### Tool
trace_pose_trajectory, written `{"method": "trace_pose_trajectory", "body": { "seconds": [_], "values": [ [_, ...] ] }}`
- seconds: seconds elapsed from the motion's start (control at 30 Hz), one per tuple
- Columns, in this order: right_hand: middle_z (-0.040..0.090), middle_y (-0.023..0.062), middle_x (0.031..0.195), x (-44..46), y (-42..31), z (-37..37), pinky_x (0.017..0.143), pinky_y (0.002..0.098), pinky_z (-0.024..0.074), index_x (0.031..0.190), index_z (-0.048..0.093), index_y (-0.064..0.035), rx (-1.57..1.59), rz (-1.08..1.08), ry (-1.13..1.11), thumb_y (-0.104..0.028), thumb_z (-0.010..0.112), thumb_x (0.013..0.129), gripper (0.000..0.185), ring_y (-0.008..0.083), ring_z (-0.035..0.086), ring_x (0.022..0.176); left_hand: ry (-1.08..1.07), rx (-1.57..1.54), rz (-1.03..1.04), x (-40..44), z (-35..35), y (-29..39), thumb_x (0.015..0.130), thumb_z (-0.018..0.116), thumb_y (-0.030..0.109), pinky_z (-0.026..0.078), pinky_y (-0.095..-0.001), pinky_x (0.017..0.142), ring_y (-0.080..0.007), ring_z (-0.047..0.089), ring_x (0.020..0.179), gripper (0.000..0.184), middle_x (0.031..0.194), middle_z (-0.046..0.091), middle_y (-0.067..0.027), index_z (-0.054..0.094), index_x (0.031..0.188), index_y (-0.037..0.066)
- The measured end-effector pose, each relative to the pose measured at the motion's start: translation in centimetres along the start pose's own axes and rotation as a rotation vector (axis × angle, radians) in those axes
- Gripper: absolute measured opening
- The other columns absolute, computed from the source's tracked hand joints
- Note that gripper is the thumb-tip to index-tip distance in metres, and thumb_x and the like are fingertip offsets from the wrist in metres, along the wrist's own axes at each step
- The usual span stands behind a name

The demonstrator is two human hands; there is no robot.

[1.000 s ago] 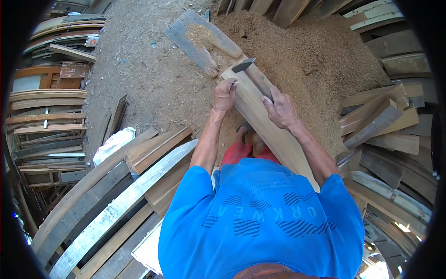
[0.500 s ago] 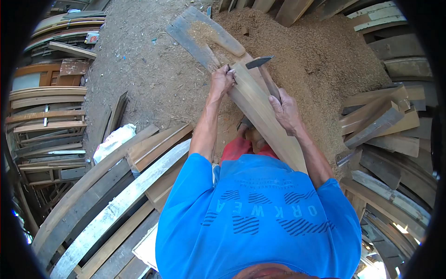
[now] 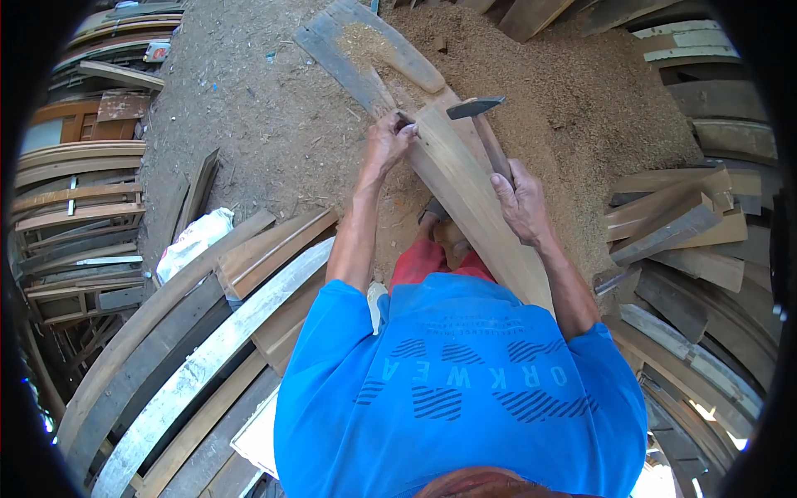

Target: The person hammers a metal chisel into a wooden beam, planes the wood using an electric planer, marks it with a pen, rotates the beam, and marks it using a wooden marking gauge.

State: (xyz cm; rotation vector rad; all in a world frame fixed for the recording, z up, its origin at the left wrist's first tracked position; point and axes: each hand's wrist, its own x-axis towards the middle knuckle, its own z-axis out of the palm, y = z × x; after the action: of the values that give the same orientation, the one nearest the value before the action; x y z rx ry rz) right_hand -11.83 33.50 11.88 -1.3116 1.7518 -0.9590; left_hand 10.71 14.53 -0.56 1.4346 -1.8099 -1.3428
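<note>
My right hand (image 3: 523,202) is wrapped round the wooden handle of a hammer (image 3: 492,149), whose dark head is raised beside the far end of a light wooden board (image 3: 469,203). That board runs from the head of the bench toward my body. At its far left corner my left hand (image 3: 389,141) is closed in a pinch; a small dark thing shows at the fingertips, too small to name. Under the board lies a worn grey bench plank (image 3: 340,66) with a notch in its end and sawdust on it.
Sawdust (image 3: 573,100) is heaped beyond and right of the bench. Stacked boards (image 3: 191,373) stand at the lower left, with a white bag (image 3: 195,243) beside them. More timber (image 3: 681,220) leans on the right, and frames (image 3: 83,191) are piled far left.
The hammer and my right hand have shifted right, and the hammer head has swung away from my left hand. My left hand has moved slightly left and its fingers now pinch at the board's corner.
</note>
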Motion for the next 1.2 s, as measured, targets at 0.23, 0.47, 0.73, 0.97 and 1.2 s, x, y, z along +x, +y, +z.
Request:
{"method": "trace_pose_trajectory", "body": {
  "seconds": [0.23, 0.47, 0.73, 0.97, 1.2],
  "values": [
    [0.058, 0.0118, 0.080, 0.5, -0.5, -0.2, 0.068, 0.0382, 0.0470, 0.124, 0.060, -0.0005, -0.021, -0.061, -0.006, -0.034, 0.057, 0.104, 0.039, 0.0226, 0.058, 0.071, -0.004, 0.011, 0.076, -0.8, 1.4, 0.4, 0.094, 0.068, 0.004, 0.056, -0.0271, 0.066, -0.0090, 0.068, 0.073, 0.006, 0.079, 0.072, -0.0039, 0.069, 0.098, 0.001],
    [0.064, 0.0213, 0.107, 0.9, -1.7, -0.4, 0.084, 0.0395, 0.0519, 0.142, 0.050, -0.0013, 0.011, -0.114, -0.008, -0.029, 0.056, 0.103, 0.048, 0.0324, 0.064, 0.094, -0.013, 0.070, 0.193, -0.7, 1.4, 0.3, 0.094, 0.065, 0.003, 0.054, -0.0295, 0.066, -0.0115, 0.066, 0.071, 0.005, 0.076, 0.070, -0.0050, 0.068, 0.099, 0.003],
    [0.063, 0.0228, 0.132, 3.1, -2.9, 0.1, 0.094, 0.0460, 0.0545, 0.154, 0.040, -0.0114, -0.290, -0.301, -0.058, -0.011, 0.056, 0.099, 0.058, 0.0449, 0.065, 0.111, 0.002, 0.199, 0.311, -0.9, 1.3, 1.2, 0.089, 0.067, 0.005, 0.052, -0.0437, 0.065, -0.0401, 0.067, 0.072, 0.008, 0.077, 0.065, -0.0208, 0.065, 0.097, 0.006],
    [0.065, 0.0239, 0.128, 4.3, -3.0, -0.2, 0.091, 0.0510, 0.0537, 0.156, 0.038, -0.0190, -0.343, -0.244, -0.147, -0.013, 0.056, 0.098, 0.061, 0.0456, 0.065, 0.107, 0.000, 0.235, 0.332, -1.3, 1.1, 0.9, 0.089, 0.067, 0.004, 0.051, -0.0451, 0.065, -0.0407, 0.066, 0.074, 0.008, 0.079, 0.065, -0.0215, 0.063, 0.097, 0.004],
    [0.067, 0.0256, 0.120, 6.5, -4.8, -1.2, 0.090, 0.0503, 0.0541, 0.156, 0.038, -0.0181, -0.529, -0.069, -0.322, -0.015, 0.054, 0.100, 0.059, 0.0450, 0.066, 0.104, -0.018, 0.227, 0.357, -1.4, 1.1, 1.4, 0.089, 0.066, 0.003, 0.051, -0.0450, 0.067, -0.0410, 0.066, 0.076, 0.008, 0.080, 0.063, -0.0221, 0.062, 0.096, 0.004]
  ]
}}
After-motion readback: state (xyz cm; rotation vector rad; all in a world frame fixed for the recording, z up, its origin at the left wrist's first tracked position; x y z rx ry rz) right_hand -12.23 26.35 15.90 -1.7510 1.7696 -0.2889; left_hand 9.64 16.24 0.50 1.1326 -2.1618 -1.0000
